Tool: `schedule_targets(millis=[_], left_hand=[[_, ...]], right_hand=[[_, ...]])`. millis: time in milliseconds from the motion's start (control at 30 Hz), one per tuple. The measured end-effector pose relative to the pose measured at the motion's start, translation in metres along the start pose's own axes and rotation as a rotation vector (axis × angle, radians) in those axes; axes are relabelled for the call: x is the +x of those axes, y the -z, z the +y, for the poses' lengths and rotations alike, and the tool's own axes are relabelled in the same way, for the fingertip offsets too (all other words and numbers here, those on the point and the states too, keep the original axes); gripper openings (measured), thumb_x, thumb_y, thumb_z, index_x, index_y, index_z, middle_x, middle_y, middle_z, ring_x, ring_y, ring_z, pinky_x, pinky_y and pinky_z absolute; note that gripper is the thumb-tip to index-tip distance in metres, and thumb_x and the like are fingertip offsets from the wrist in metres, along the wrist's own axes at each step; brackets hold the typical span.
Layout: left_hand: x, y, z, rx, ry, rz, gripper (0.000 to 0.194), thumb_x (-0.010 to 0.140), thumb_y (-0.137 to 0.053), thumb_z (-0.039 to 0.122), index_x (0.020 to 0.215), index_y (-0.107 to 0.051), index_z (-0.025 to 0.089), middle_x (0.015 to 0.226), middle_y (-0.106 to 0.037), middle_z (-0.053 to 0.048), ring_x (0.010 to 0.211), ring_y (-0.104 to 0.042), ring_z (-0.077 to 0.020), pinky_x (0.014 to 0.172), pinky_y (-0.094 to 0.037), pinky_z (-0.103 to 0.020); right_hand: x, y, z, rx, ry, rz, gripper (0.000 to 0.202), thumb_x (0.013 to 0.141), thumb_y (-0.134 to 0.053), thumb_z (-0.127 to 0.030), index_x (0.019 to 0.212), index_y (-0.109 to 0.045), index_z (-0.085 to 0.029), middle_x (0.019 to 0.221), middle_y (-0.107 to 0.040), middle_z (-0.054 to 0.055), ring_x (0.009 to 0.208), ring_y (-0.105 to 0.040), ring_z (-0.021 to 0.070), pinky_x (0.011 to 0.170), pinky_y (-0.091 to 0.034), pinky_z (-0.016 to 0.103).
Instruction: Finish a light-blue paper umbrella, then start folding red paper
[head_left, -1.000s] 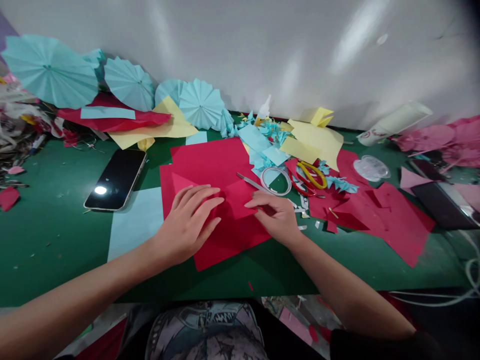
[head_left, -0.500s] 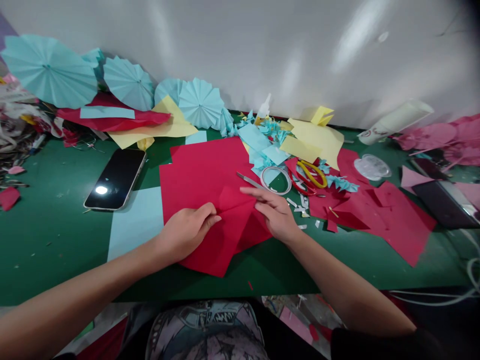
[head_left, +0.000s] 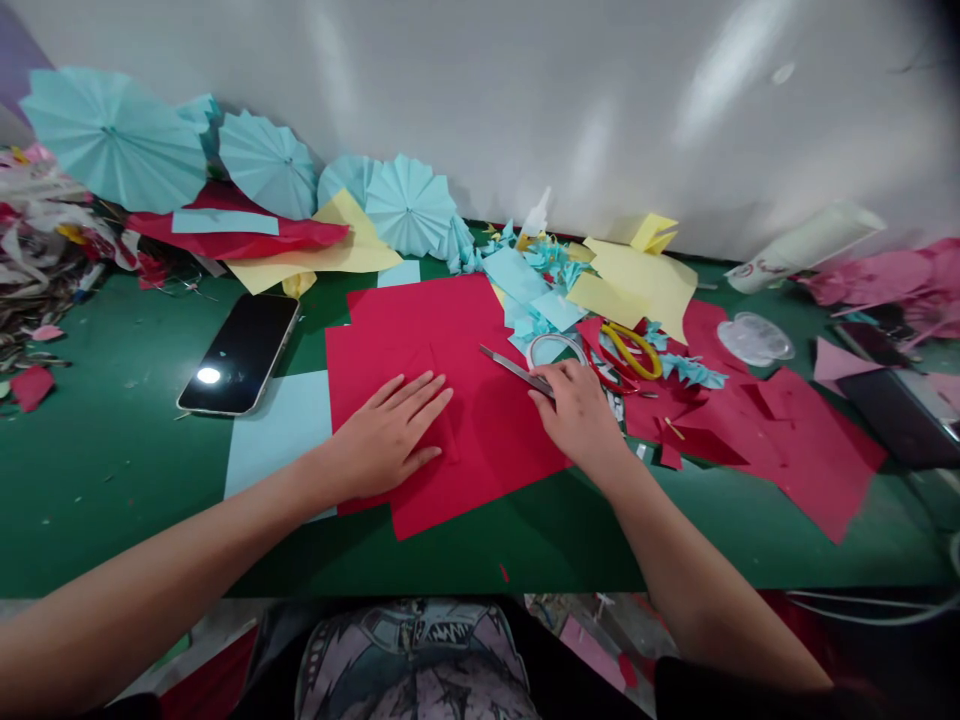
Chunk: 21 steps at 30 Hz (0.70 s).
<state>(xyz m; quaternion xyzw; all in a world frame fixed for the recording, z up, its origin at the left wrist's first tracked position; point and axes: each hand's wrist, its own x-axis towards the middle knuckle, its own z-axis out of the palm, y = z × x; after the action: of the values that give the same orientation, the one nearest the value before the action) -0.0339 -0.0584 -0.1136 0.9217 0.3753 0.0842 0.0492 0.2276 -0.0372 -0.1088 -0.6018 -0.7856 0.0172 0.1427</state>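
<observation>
Overlapping sheets of red paper (head_left: 495,440) lie flat at the middle of the green table. My left hand (head_left: 386,435) rests flat on the left part of the red paper, fingers spread, holding nothing. At the right side of the paper, my right hand (head_left: 577,410) has its fingers closed around the end of a slim metal tool (head_left: 504,362), perhaps a tweezer or knife, whose tip points up and left over the red paper. A white tape ring (head_left: 556,345) sits just behind my right hand.
Left of the paper are a black phone (head_left: 241,352) and a light blue sheet (head_left: 281,430). Folded blue paper fans (head_left: 409,205) stand along the wall. Yellow-handled scissors (head_left: 631,350), red scraps (head_left: 817,440) and a clear plastic dish (head_left: 754,338) lie to the right.
The red sheet that both hands were bending now lies flatter. My left hand has opened onto it, and my right hand has moved onto the metal tool.
</observation>
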Motion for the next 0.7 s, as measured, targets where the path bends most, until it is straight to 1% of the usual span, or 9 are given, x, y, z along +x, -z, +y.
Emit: schedule_targets(millis=[33,100,267,333,433,500,567,633,700], left_hand=[[0.0,-0.002,-0.001,0.016,0.005,-0.048,0.055,0.09,-0.032,0.041,0.138,-0.027,0.014,0.146,-0.025,-0.011,0.136,-0.017,-0.0231,0.109,-0.018,-0.043],[0.002,-0.004,-0.003,0.049,0.056,-0.081,0.058,0.091,-0.028,0.044,0.139,-0.023,0.013,0.147,-0.022,-0.009,0.136,-0.015,-0.0226,0.109,-0.014,-0.043],[0.004,-0.007,-0.012,0.092,0.129,-0.031,0.066,0.089,-0.028,0.05,0.139,-0.023,0.007,0.147,-0.021,-0.012,0.136,-0.013,-0.0244,0.11,-0.011,-0.044],[0.005,-0.007,-0.014,0.113,0.126,0.012,0.064,0.089,-0.03,0.049,0.137,-0.028,0.006,0.144,-0.029,-0.014,0.135,-0.019,-0.0249,0.11,-0.011,-0.044],[0.007,-0.004,-0.015,0.146,0.141,0.077,0.05,0.09,-0.033,0.039,0.126,-0.045,0.006,0.133,-0.046,-0.015,0.128,-0.035,-0.0256,0.109,-0.017,-0.043],[0.007,-0.001,-0.015,0.146,0.181,0.09,0.042,0.09,-0.035,0.032,0.118,-0.053,0.006,0.124,-0.053,-0.016,0.12,-0.043,-0.0263,0.105,-0.026,-0.042],[0.007,0.005,-0.016,0.123,0.216,0.054,0.04,0.09,-0.034,0.029,0.115,-0.055,0.007,0.119,-0.055,-0.016,0.116,-0.046,-0.0267,0.1,-0.033,-0.04],[0.004,0.012,-0.018,0.076,0.214,-0.022,0.045,0.089,-0.037,0.038,0.119,-0.053,0.008,0.123,-0.052,-0.016,0.12,-0.043,-0.0276,0.099,-0.035,-0.039],[0.0,0.017,-0.02,0.012,0.186,-0.103,0.064,0.081,-0.044,0.055,0.126,-0.047,0.011,0.134,-0.043,-0.015,0.127,-0.035,-0.0297,0.102,-0.033,-0.041]], right_hand=[[-0.001,-0.001,0.0,-0.004,0.002,0.004,0.019,0.083,-0.045,-0.021,0.099,-0.055,-0.017,0.091,-0.049,0.012,0.091,-0.05,0.0276,0.075,-0.045,0.043],[-0.002,-0.002,-0.001,-0.002,0.023,0.032,0.015,0.083,-0.044,-0.021,0.094,-0.053,-0.017,0.093,-0.046,0.012,0.091,-0.05,0.0275,0.073,-0.046,0.043],[-0.005,-0.007,-0.003,0.009,0.1,0.048,0.008,0.083,-0.041,-0.017,0.082,-0.049,-0.016,0.094,-0.04,0.013,0.095,-0.049,0.0277,0.079,-0.045,0.044],[-0.005,-0.007,-0.005,0.042,0.108,0.038,0.008,0.084,-0.04,-0.016,0.083,-0.048,-0.016,0.094,-0.041,0.013,0.093,-0.05,0.0263,0.079,-0.045,0.042],[-0.005,-0.004,-0.008,0.133,0.105,0.029,0.008,0.085,-0.038,-0.015,0.086,-0.046,-0.016,0.093,-0.044,0.012,0.087,-0.05,0.023,0.075,-0.045,0.038],[-0.004,0.0,-0.01,0.208,0.1,-0.014,0.007,0.086,-0.038,-0.016,0.087,-0.044,-0.017,0.09,-0.048,0.01,0.082,-0.051,0.0211,0.073,-0.044,0.036],[-0.003,0.004,-0.011,0.287,0.102,-0.099,0.006,0.086,-0.039,-0.017,0.087,-0.044,-0.018,0.087,-0.051,0.008,0.079,-0.051,0.0195,0.07,-0.043,0.034],[-0.002,0.009,-0.012,0.354,0.116,-0.197,0.005,0.087,-0.04,-0.017,0.086,-0.045,-0.018,0.084,-0.054,0.006,0.077,-0.051,0.0177,0.068,-0.041,0.031],[-0.001,0.014,-0.013,0.393,0.138,-0.264,0.006,0.086,-0.041,-0.016,0.085,-0.046,-0.019,0.084,-0.055,0.005,0.076,-0.05,0.016,0.067,-0.04,0.028]])
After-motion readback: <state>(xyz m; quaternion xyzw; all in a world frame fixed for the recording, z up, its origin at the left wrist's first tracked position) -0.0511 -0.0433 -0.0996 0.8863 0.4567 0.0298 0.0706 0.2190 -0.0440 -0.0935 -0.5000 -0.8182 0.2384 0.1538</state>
